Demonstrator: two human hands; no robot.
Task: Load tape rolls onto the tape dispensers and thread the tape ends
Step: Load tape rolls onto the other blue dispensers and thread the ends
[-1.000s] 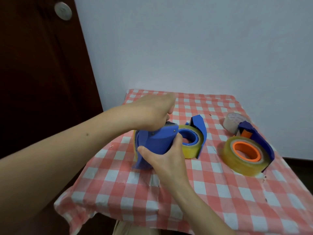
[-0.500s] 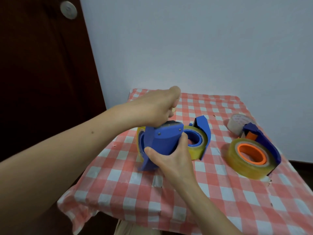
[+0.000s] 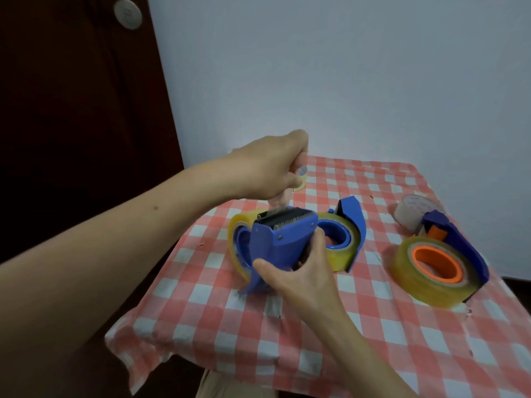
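Note:
My right hand (image 3: 298, 278) grips a blue tape dispenser (image 3: 280, 244) standing on edge, its toothed cutter on top and a yellowish tape roll (image 3: 238, 225) showing at its left. Above the cutter, my left hand (image 3: 268, 170) pinches the clear tape end (image 3: 277, 201), which stretches up from the blade. Behind it lies a second blue dispenser (image 3: 352, 222) with a yellowish roll on a blue hub. To the right lies a third dispenser (image 3: 459, 245), blue with an orange hub (image 3: 438, 264) and a large yellowish roll.
The table wears a red and white checked cloth (image 3: 330, 340). A loose whitish tape roll (image 3: 412, 209) sits at the back right, and a small tape roll (image 3: 300, 180) is partly hidden behind my left hand. A dark wooden door (image 3: 71, 110) stands at the left, a pale wall behind.
My left hand has risen from the dispenser's top, drawing the tape end upward. The cutter teeth, covered before, now show. My right hand keeps its hold.

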